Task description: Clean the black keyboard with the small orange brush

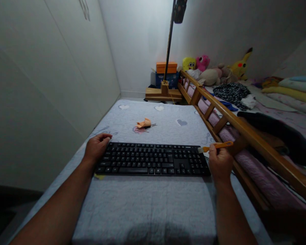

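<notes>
A black keyboard (145,159) lies flat on the light blue quilted cover (148,207) in front of me. At its upper left corner is my left hand (98,147), its fingers closed against the keyboard's edge. My right hand (220,162) grips a small brush with an orange handle (223,145). The pale bristles (201,150) are over the keyboard's upper right corner, by the number keys; whether they touch is unclear. Beyond the keyboard lie a crumpled orange cloth (143,123) and thin metal tools (152,125) next to it.
A wooden bed rail (226,112) runs along the right, with clothes (232,93) and plush toys (209,68) behind it. A white cabinet (53,85) stands on the left. At the far end are a pole on a wooden base (155,93) and stacked boxes (166,67).
</notes>
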`<act>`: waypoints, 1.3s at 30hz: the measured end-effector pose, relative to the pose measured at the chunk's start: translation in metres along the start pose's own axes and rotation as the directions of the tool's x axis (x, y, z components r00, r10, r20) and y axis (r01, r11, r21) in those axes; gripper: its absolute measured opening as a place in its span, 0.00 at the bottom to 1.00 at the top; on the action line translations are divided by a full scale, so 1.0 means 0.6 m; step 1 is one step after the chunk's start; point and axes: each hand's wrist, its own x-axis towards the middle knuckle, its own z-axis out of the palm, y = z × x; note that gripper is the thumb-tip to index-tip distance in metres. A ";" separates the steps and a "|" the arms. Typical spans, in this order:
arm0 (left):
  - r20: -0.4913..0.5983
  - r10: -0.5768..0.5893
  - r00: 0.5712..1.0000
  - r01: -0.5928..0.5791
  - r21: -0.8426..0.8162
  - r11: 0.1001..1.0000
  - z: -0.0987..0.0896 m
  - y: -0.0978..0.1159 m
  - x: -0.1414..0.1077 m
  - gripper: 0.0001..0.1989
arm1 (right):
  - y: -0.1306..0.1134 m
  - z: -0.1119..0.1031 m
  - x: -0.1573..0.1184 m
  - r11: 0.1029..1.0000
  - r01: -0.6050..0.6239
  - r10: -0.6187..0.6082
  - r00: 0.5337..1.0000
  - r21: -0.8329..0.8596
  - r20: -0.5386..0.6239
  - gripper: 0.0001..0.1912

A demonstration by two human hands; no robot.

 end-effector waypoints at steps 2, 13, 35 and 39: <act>0.001 0.001 1.000 -0.001 0.003 1.000 0.000 -0.001 0.000 0.17 | -0.005 0.003 -0.006 0.988 -0.068 0.057 0.995 0.135 0.086 0.24; -0.008 0.014 1.000 -0.014 0.003 1.000 0.000 -0.004 0.001 0.16 | -0.023 0.009 -0.014 0.997 0.023 -0.036 0.985 0.079 0.170 0.20; 0.000 0.027 1.000 -0.027 0.010 1.000 0.000 -0.004 0.002 0.15 | -0.029 0.017 -0.020 0.975 -0.043 -0.015 0.966 0.216 0.258 0.22; -0.001 0.022 1.000 -0.022 0.001 1.000 -0.001 -0.005 0.003 0.15 | -0.014 0.013 -0.010 0.998 0.049 -0.052 0.992 0.030 0.114 0.21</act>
